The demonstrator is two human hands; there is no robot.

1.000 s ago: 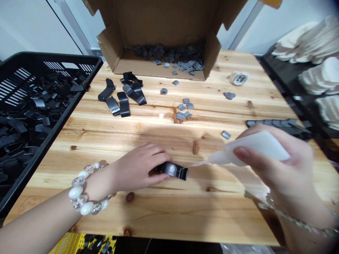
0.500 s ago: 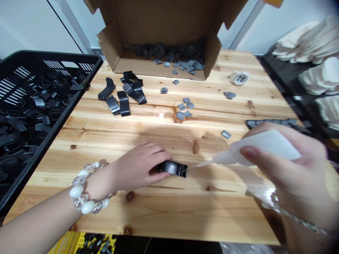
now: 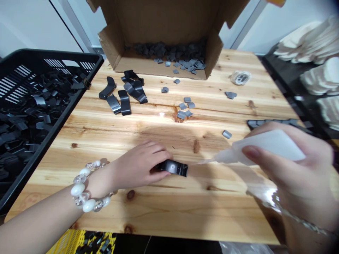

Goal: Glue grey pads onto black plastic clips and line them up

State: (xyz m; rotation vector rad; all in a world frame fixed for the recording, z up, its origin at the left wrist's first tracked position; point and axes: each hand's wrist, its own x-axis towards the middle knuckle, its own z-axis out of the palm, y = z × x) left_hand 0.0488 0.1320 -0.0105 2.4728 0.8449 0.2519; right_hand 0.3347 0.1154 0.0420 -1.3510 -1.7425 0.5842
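Observation:
My left hand (image 3: 145, 164) is closed on a curved black plastic piece (image 3: 173, 167), thumb and fingers round its left end, low over the wooden table. In my right hand (image 3: 296, 169) is a white squeeze bottle (image 3: 272, 146) with a long thin nozzle, lying tilted with the tip pointing left. That tip is at the right end of the black piece; whether it touches cannot be made out. Beyond my hands lie several small grey curved pads (image 3: 182, 106), and a single grey pad (image 3: 227, 134) sits nearer the bottle.
An open cardboard box (image 3: 161, 72) holding many grey pads stands at the back. Several black curved pieces (image 3: 125, 102) lie left of centre. A black crate (image 3: 50, 130) full of parts flanks the left edge. A tape roll (image 3: 240, 77) and a dark strip (image 3: 272, 122) are at right.
The bottle and my right hand have shifted slightly to the right, with the nozzle still near the black piece's right end. My left hand keeps its hold on the piece.

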